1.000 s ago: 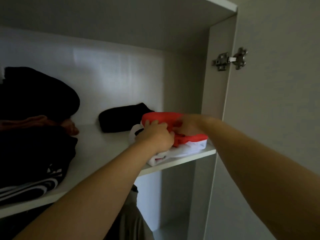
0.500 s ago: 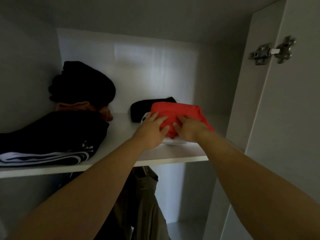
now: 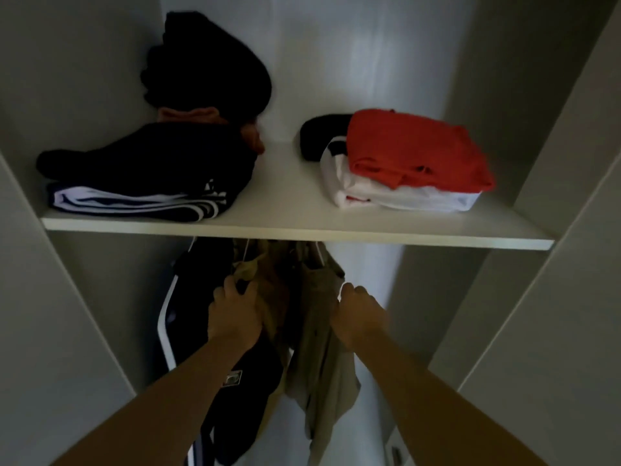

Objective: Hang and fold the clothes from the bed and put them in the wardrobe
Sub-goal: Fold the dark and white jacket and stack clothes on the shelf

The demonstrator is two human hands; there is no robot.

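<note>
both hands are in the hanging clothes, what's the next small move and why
Probably part them sideways to open a gap: the left hand grips the khaki garment, the right hand the beige garment, and they hang bunched under the shelf.

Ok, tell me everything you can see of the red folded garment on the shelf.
The red garment is soft-looking cloth, folded into a rough rectangle with creases along its front edge. It lies flat on a folded white garment, on the right side of the shelf, with a black item behind its left end. The left hand and right hand are below, gripping hanging clothes.
</note>
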